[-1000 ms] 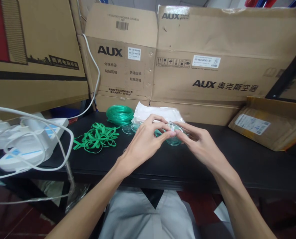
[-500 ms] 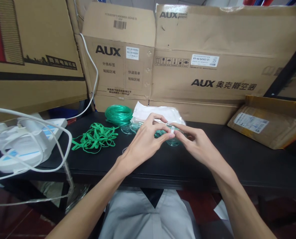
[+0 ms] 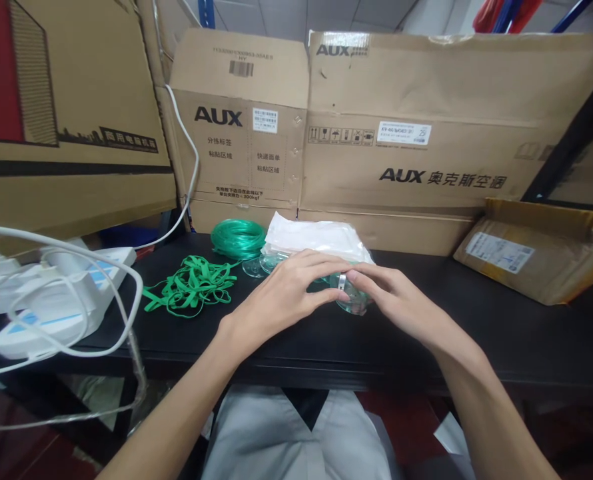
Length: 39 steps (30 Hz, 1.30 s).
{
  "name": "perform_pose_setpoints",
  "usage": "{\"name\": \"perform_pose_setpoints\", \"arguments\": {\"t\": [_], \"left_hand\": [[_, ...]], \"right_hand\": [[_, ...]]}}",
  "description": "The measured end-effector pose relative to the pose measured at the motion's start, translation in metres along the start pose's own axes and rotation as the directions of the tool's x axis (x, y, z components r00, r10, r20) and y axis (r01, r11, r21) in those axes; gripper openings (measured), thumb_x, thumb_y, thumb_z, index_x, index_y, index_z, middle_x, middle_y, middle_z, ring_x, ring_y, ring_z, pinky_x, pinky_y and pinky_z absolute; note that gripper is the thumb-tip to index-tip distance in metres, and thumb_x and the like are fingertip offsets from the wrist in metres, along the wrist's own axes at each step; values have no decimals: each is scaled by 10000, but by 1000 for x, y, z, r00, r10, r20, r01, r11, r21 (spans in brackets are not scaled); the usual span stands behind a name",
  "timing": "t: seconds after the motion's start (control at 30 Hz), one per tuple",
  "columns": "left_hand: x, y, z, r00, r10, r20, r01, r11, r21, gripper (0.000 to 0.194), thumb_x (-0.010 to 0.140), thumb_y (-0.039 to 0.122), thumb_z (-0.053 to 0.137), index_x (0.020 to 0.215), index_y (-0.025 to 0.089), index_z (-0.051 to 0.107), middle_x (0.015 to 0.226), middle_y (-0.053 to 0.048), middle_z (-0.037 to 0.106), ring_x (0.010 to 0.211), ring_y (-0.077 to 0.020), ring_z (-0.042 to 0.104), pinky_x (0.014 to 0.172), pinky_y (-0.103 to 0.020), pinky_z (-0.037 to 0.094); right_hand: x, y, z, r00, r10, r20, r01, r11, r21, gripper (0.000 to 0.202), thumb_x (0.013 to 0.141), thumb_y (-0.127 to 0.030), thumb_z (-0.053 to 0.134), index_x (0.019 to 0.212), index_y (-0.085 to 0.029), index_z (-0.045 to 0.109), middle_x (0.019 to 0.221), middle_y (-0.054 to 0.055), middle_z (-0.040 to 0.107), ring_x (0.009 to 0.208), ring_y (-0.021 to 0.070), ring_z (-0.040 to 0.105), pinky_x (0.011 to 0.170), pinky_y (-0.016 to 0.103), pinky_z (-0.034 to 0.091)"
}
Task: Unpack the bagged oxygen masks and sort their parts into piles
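A small silvery metal strip (image 3: 342,283) with a dark hole or mark stands upright between my hands. My left hand (image 3: 291,283) is closed on it, thumb at its lower end and fingers at its top. The fingertips of my right hand (image 3: 394,293) meet its upper end from the other side; whether they grip it is hard to tell. Just behind and below the fingers sits a see-through green plastic piece (image 3: 352,305), mask-like in shape, partly covered by my hands. More clear green plastic pieces (image 3: 254,268) lie left of it, partly behind my left hand.
A coil of green tubing (image 3: 237,239) and a tangle of green elastic strap (image 3: 194,287) lie left on the black table (image 3: 296,347). White sheets (image 3: 316,239) lie behind my hands. A power strip (image 3: 51,320) with cables is far left, a taped carton (image 3: 531,250) right. Large cardboard panels (image 3: 391,193) stand behind.
The view has tilted up slightly. My left fingers have straightened over the metal strip, which sits slightly lower in the picture. More of the green plastic piece shows below the hands.
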State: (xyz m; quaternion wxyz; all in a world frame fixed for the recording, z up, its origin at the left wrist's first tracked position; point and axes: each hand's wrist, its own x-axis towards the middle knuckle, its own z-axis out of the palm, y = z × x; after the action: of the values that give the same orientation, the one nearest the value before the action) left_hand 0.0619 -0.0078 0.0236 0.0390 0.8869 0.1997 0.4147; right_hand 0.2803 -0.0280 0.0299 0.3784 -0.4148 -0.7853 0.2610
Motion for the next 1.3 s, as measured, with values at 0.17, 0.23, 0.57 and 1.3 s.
{"name": "perform_pose_setpoints", "arguments": {"t": [0.17, 0.23, 0.57, 1.3], "left_hand": [[-2, -6, -5, 1000, -5, 18, 5, 1000, 9, 376, 948, 295, 697, 1321, 260, 664, 1356, -19, 682, 1311, -191, 574, 1142, -365, 421], [-2, -7, -7, 999, -41, 14, 41, 999, 9, 375, 950, 305, 696, 1321, 255, 666, 1358, -22, 683, 1311, -194, 578, 1141, -367, 422], [-2, -5, -11, 993, -116, -28, 115, 993, -36, 330, 916, 339, 740, 1239, 276, 724, 1250, 1, 740, 1214, -191, 637, 1059, -328, 467], [-1, -1, -9, 992, -118, -38, 115, 991, -61, 336, 895, 334, 764, 1226, 289, 737, 1232, 10, 750, 1197, -210, 653, 1056, -342, 473]], "right_hand": [[-4, -3, 0, 1000, -5, 16, 3, 991, 131, 351, 970, -477, 620, 1236, -255, 677, 1252, 71, 709, 957, 221, 711, 863, 363, 597], [-6, -2, 0, 1000, -17, 21, 13, 985, 173, 351, 923, -438, 704, 1223, -268, 641, 1286, 60, 683, 1039, 222, 698, 923, 367, 582], [-8, -2, -2, 991, -117, -58, 121, 990, 70, 255, 891, -378, 747, 1096, -256, 656, 1140, 39, 710, 1086, 237, 671, 945, 372, 539], [-8, -15, 6, 990, 6, -142, -11, 999, -37, 242, 954, -452, 643, 1074, -250, 705, 800, -19, 707, 681, 171, 664, 697, 306, 518]]}}
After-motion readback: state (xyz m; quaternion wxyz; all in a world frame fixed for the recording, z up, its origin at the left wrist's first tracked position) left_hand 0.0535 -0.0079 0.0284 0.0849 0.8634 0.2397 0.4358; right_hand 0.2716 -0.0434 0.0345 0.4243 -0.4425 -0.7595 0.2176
